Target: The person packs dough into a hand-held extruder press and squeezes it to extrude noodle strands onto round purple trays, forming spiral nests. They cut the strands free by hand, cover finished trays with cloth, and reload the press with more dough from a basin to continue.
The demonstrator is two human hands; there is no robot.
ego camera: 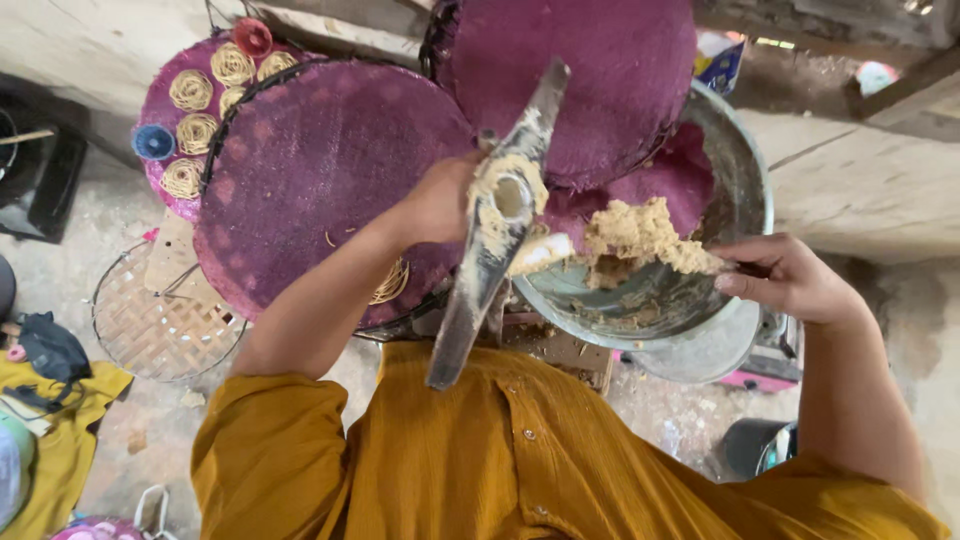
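Head view: at the upper left of the frame, small noodle coils (196,105) are sitting on a purple woven tray (160,100), with a larger purple mat (320,170) beside it. At centre, the left hand (437,203) is gripping a dough-caked metal press (497,215), fingers clamped round it. To the right, the right hand (785,275) is pinching tan dough (640,235) in a metal bowl (745,170), fingers closing on a lump. She seems to be loading the press; filling its cup calls for carrying dough leftward.
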